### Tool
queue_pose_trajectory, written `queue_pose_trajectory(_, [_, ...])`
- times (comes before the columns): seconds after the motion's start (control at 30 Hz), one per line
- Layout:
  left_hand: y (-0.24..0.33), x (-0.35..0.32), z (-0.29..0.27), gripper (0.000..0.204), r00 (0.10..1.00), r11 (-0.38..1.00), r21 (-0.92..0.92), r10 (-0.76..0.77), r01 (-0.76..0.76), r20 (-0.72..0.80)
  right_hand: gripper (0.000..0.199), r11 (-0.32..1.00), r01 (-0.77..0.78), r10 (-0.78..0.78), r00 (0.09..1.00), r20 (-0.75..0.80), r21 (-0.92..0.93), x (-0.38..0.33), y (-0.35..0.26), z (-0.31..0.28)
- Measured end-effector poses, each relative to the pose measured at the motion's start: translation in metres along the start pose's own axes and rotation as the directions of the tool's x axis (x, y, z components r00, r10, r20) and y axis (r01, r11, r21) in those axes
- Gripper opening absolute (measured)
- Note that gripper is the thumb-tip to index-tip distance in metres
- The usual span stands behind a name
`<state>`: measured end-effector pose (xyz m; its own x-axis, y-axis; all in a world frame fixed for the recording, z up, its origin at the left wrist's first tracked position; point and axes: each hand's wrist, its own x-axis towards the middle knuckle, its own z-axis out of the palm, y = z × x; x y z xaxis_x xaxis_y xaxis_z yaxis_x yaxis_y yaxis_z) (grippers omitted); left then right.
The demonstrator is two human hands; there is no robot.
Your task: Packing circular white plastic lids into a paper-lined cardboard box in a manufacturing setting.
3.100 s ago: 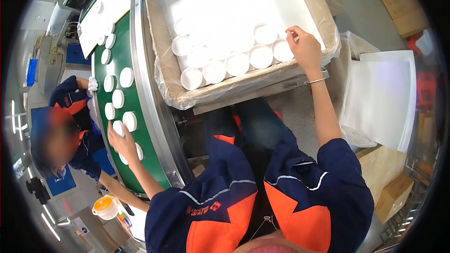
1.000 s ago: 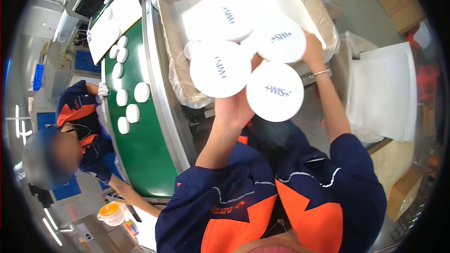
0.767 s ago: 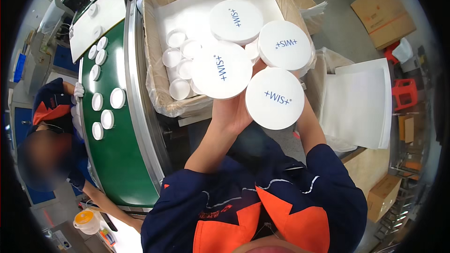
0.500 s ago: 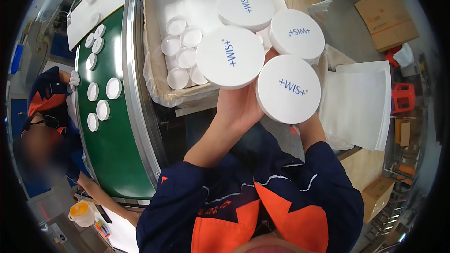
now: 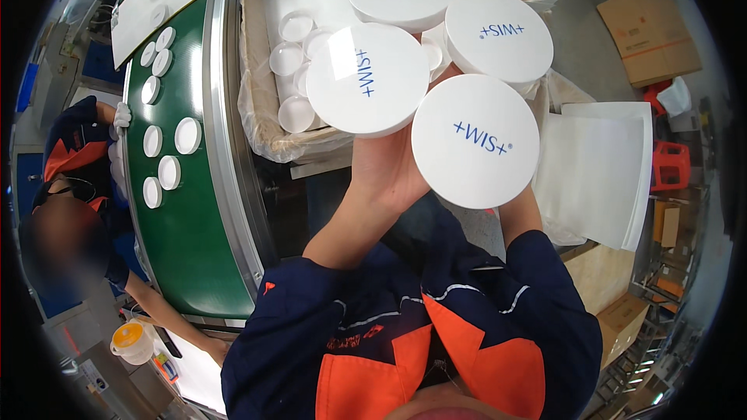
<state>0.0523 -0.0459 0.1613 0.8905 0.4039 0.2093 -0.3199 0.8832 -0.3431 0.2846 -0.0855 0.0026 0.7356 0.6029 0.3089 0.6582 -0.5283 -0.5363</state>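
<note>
One lined carton [image 5: 261, 120] stands beyond four white lids [image 5: 475, 144]. The left grip [image 5: 387, 167], partly curled, holds lids from beneath; the right grip [image 5: 519, 201] is mostly hidden behind the nearest lid, opening indeterminable.

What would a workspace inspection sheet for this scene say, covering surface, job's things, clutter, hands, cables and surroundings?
Surface: green belt, with small-looking white round pieces spread over its farther part.
Job's things: four printed white discs held up, print facing the camera; lined carton behind them, with more round pieces inside.
Clutter: yellow-lidded tub at lower left; white sheets at right.
Hands: left hand bare, supporting discs, fingers mostly hidden; right hand hidden behind discs.
Cables: cannot tell; edges too small and distorted.
Surroundings: co-worker at left; red stool at right.
</note>
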Motion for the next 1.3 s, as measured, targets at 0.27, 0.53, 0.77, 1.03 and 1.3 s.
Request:
queue_pose_trajectory(0.27, [0.005,-0.014,-0.006,0.060,0.992,1.000,0.001,-0.029,0.030,-0.121,0.028,0.995,0.056,-0.046,0.992,-0.119,0.085,-0.002,0.007,0.009])
queue_pose_trajectory(0.53, [0.032,-0.041,-0.041,0.063,0.961,0.942,0.322,0.169,-0.092,-0.219,0.029,0.966,0.121,-0.081,0.981,-0.176,0.229,-0.006,0.033,0.026])
queue_pose_trajectory(0.77, [0.056,-0.066,-0.074,0.072,0.918,0.847,0.516,0.297,-0.127,-0.261,0.029,0.983,0.141,-0.121,0.978,-0.170,0.114,-0.008,0.037,0.023])
queue_pose_trajectory(1.03, [0.002,-0.024,-0.013,0.070,0.988,0.996,0.065,0.068,-0.060,-0.137,0.026,0.993,0.066,-0.074,0.994,-0.080,-0.093,-0.002,0.027,0.017])
queue_pose_trajectory(1.3, [0.005,-0.002,-0.008,0.058,0.987,0.991,0.114,0.092,-0.076,-0.134,0.022,0.999,-0.050,0.049,0.997,0.060,0.009,0.004,-0.023,-0.015])
